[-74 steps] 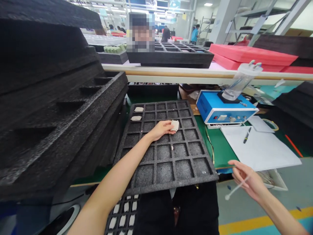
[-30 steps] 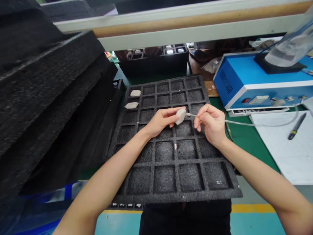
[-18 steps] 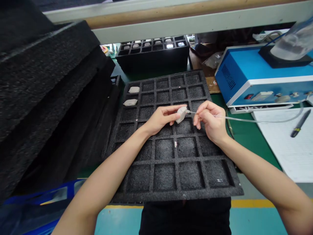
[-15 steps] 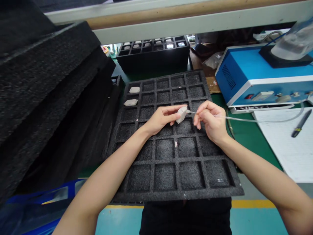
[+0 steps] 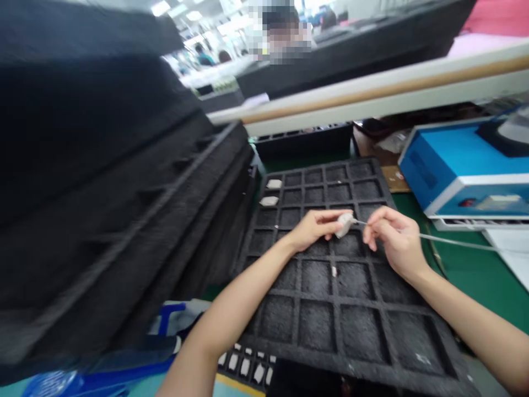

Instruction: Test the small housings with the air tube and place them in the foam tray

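Between the fingers and thumb of my left hand [image 5: 316, 229] is a small off-white piece [image 5: 344, 225] with faceted sides; its exact kind is unclear. My right hand [image 5: 394, 237] pinches a thin clear tube [image 5: 450, 241], whose slim tip meets the right side of the piece. Both hands are over a black foam tray [image 5: 316, 325] divided into square pockets. Two similar off-white pieces, one of them a pale block [image 5: 270, 201], lie in the tray's far left pockets. A tiny pale bit [image 5: 334, 271] rests on a divider below my left hand.
Tall stacked black foam trays [image 5: 165, 220] rise at the left. A blue machine [image 5: 454, 149] stands at the right, with paper [image 5: 510, 253] before it. A white rail [image 5: 372, 99] crosses behind, and a person [image 5: 285, 33] is beyond it. Below left, another tray holds several pale pieces [image 5: 245, 366].
The camera view has swung up and left, so the tray and hands appear lower and further right. Both hands keep nearly the same pose, with the tube still at the piece.
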`<state>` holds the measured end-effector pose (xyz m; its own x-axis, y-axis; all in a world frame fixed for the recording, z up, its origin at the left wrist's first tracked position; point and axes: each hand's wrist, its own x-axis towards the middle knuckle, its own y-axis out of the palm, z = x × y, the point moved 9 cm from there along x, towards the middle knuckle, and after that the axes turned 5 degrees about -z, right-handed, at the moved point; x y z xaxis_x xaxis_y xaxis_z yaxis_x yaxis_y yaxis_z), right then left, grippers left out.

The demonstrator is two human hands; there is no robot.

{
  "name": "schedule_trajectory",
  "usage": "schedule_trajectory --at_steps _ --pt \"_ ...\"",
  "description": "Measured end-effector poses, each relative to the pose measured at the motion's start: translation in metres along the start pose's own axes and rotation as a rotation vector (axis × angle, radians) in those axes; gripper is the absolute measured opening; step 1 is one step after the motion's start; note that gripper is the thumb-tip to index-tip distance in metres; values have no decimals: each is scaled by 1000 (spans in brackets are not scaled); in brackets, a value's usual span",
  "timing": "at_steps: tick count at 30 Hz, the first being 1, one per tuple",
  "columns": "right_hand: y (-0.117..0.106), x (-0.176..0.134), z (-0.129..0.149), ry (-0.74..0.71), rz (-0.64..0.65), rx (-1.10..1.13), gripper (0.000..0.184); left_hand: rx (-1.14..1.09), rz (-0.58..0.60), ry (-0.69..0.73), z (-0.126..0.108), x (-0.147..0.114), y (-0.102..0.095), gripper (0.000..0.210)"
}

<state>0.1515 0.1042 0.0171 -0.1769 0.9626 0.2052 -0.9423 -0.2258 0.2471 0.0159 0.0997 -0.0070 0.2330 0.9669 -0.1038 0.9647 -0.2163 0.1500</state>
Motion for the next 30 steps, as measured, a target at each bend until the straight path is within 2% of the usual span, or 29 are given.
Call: schedule_trajectory --at_steps 10,30 --pt "1 1 -8 49 10 27 8 59 -7 50 -5 -3 0 63" --pt "4 1 -7 62 0 41 6 76 -10 68 -4 1 -2 57"
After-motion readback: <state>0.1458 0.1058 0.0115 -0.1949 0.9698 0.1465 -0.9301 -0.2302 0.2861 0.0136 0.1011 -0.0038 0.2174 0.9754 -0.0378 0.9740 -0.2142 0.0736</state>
